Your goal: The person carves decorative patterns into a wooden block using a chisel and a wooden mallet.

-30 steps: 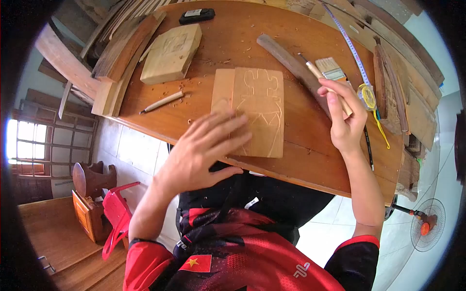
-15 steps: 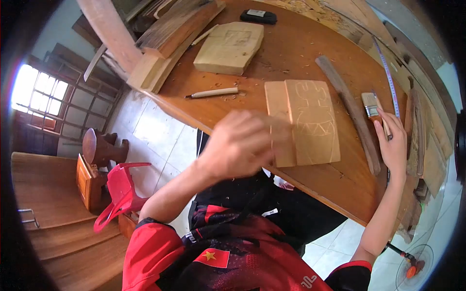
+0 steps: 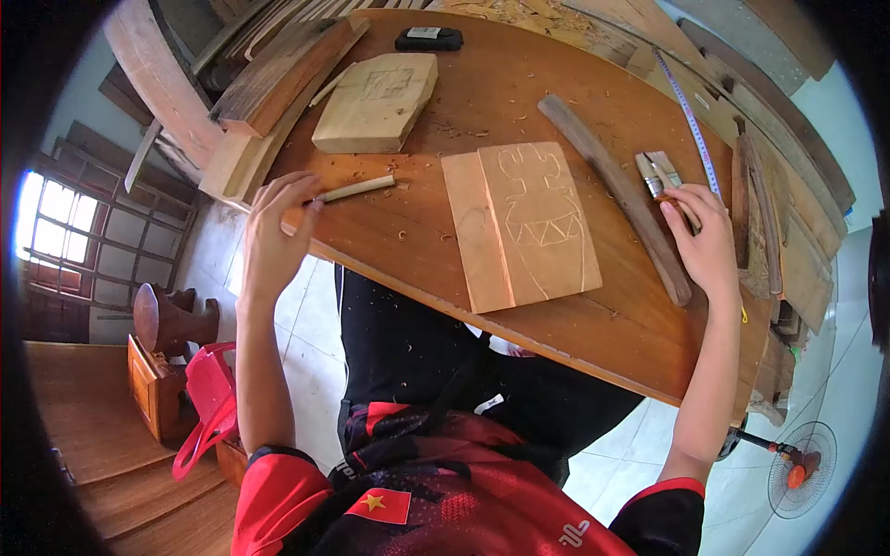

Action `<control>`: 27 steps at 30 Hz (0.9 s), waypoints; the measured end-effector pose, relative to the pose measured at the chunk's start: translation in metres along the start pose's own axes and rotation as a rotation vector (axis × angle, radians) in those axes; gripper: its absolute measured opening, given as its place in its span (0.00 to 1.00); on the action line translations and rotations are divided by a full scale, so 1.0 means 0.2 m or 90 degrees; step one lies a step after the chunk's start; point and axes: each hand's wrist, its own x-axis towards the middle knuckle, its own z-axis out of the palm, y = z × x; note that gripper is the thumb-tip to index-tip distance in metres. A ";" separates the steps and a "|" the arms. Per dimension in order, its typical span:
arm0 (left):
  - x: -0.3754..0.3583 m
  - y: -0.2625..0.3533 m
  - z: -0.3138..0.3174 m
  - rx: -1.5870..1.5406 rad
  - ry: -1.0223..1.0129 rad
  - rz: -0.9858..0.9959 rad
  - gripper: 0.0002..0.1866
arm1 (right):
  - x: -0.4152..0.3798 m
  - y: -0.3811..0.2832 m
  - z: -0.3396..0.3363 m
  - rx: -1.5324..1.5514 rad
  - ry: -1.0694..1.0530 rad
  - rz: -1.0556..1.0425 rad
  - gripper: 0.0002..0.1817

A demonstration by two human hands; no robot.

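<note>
My left hand is at the table's left edge, its fingertips closed on the dark end of the wooden-handled carving tool. On the right, my right hand has its fingers wrapped round the handle of a paint brush whose bristles point away from me. Between the hands lies a flat carved board with pale outlines cut into it and a raised strip down its left part. A long dark stick rests between the board and the brush.
A pale wood block and a black case lie at the back of the brown table. Timber beams stand at the left. A tape measure runs along the right. Shavings are scattered about.
My left hand has moved left from beside the board to the carving tool. My right hand keeps hold of the brush. The whole view has shifted, with the table things now further left.
</note>
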 end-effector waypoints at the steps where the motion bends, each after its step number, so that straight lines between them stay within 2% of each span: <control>1: 0.01 0.03 0.01 0.005 -0.016 0.007 0.16 | 0.00 0.00 0.01 -0.005 0.007 -0.005 0.13; 7: 0.09 0.06 0.03 -0.003 -0.087 0.047 0.14 | -0.01 -0.01 0.01 -0.014 0.015 -0.012 0.13; 12: 0.11 0.07 0.06 -0.009 -0.074 0.062 0.10 | 0.02 0.04 -0.01 0.017 0.062 -0.026 0.13; 14: 0.10 0.03 0.11 -0.003 -0.066 0.048 0.10 | 0.02 0.07 -0.09 0.005 0.148 0.018 0.13; 16: 0.12 0.02 0.15 -0.036 -0.056 0.086 0.10 | -0.02 0.19 -0.25 -0.039 0.262 0.086 0.13; 18: 0.08 0.05 0.23 -0.106 -0.033 0.000 0.11 | -0.08 0.34 -0.36 -0.076 0.365 0.128 0.13; 19: 0.08 -0.01 0.27 -0.057 -0.011 0.073 0.11 | -0.13 0.41 -0.39 -0.071 0.367 0.166 0.13; 21: 0.08 -0.04 0.28 -0.096 0.002 0.035 0.11 | -0.20 0.53 -0.48 -0.047 0.375 0.227 0.12; 25: 0.07 -0.04 0.30 -0.068 -0.010 0.059 0.11 | -0.24 0.50 -0.52 0.115 0.183 0.330 0.10; 27: 0.07 -0.04 0.28 -0.068 -0.008 0.062 0.11 | -0.19 0.40 -0.46 0.120 0.123 0.276 0.09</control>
